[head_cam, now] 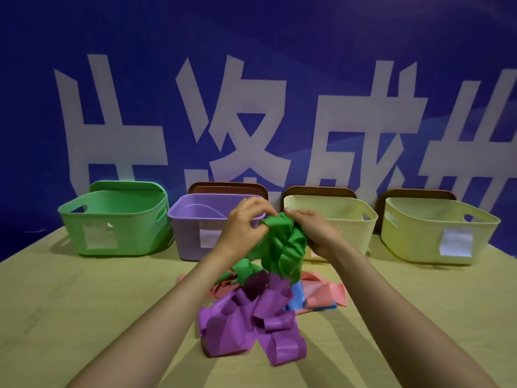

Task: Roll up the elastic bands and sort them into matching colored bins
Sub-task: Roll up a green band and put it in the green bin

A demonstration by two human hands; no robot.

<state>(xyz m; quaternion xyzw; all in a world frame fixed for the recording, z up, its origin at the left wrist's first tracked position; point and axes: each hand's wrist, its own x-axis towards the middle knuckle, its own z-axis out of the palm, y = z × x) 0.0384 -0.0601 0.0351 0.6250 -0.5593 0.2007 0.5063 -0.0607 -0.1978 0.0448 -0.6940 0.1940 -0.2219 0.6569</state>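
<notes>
**A:** What are the hands doing?

**B:** Both grip the green band. The left hand has its fingers and thumb curled over the band's top edge. The right hand clasps the same bunch from the other side, thumb on top. They meet in the air just in front of the right corner of the purple bin, fingertips almost touching. The band hangs crumpled below them, down to the heap.

**A:** Which heap?

**B:** The one on the surface, nearer the person than the purple bin. It shows four colours. There is the green band's tail and a purple band in loose loops at the front. A pink band lies spread behind that, and a blue band is mostly buried. I cannot tell whether any colour is more than one strip.

**A:** And the bins?

**B:** Four in a row. The green bin stands just left of the purple bin, nearly touching it. The nearer pale yellow bin is to its right, partly behind the right hand. The farther pale yellow bin is beyond that, with a gap between the two. White labels show on three fronts. Four lids lean behind the bins: one green lid and three brown lids.

**A:** How much room is there?

**B:** The row sits at the surface's far edge, against the blue backdrop. Wood-toned surface stretches wide on both sides of the heap, and a narrow strip separates the heap from the purple bin.
</notes>
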